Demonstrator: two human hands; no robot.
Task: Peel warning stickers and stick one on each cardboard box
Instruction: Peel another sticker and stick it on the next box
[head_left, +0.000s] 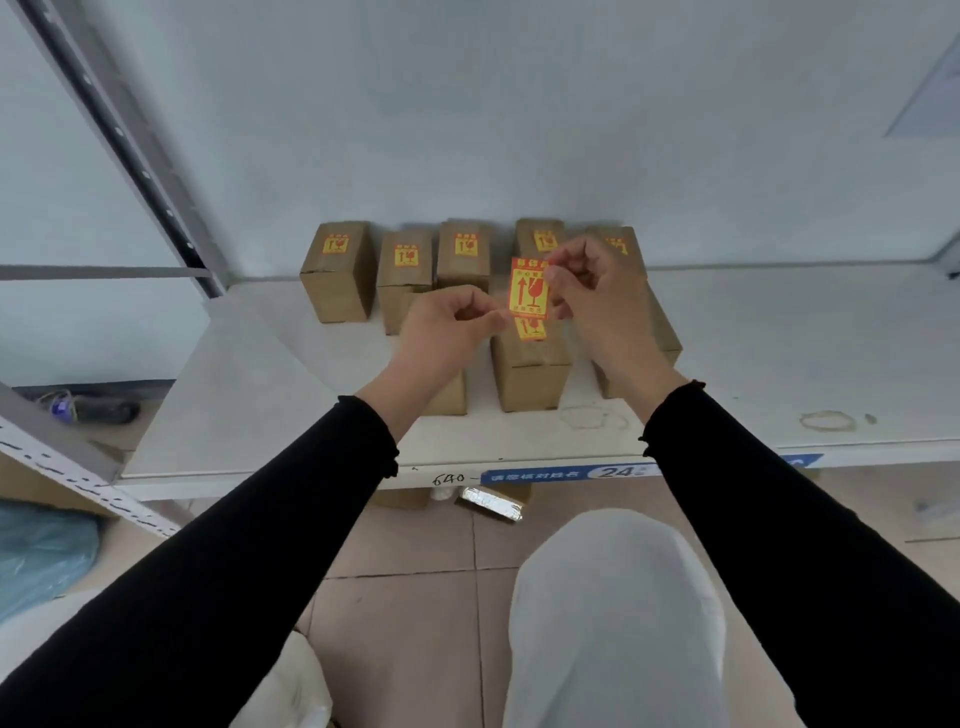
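Observation:
A red and yellow warning sticker (529, 287) is held up between both hands above the shelf. My right hand (597, 291) pinches its right edge, and my left hand (449, 330) pinches its lower left corner. Several brown cardboard boxes stand on the white shelf (249, 395). The back row boxes (338, 270) each carry a sticker on top. A front box (530, 364) under the held sticker also carries one. Two other front boxes, one on the left (449, 397) and one on the right (667, 332), are largely hidden behind my hands, so their tops cannot be seen.
A grey metal rack post (130, 150) slants at the left. The shelf's front edge bears a blue label (566, 474). A rubber band (827, 420) lies on the shelf at the right. Below are the tiled floor, a small foil-wrapped block (491, 504) and my white-trousered knee (613, 597).

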